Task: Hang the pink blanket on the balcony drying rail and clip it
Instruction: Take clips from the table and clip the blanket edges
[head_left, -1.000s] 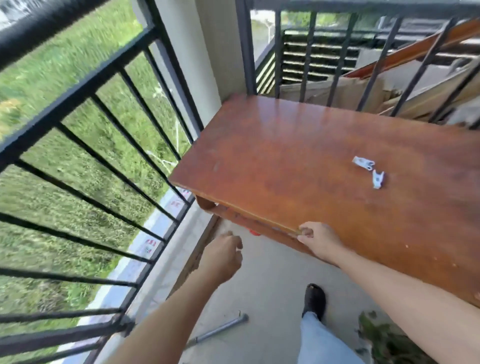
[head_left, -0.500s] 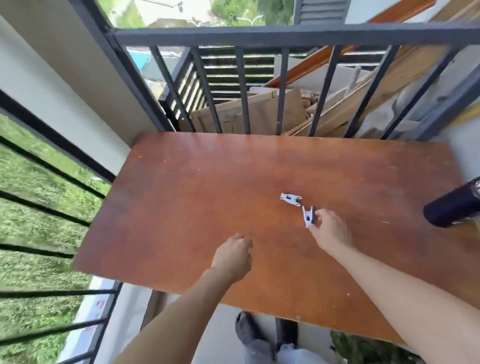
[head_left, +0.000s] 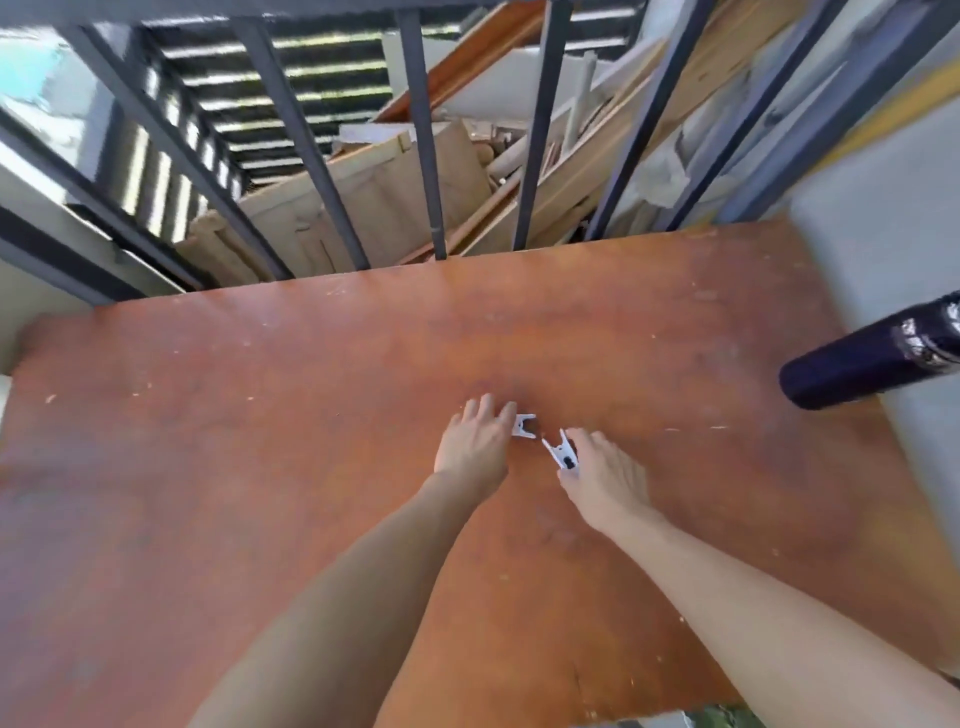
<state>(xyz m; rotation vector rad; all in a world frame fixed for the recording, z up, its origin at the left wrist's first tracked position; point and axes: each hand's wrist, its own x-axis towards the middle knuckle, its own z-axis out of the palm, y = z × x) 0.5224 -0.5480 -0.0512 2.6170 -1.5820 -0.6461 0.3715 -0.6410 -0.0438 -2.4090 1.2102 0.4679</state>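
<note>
Head view: clips (head_left: 523, 426) against both hands (head_left: 474, 448)

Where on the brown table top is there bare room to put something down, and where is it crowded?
Bare: the left half of the table top, and the far strip along the railing. Crowded: the middle, where the left hand and right hand handle the white clips, and the right edge by the dark tube.
</note>
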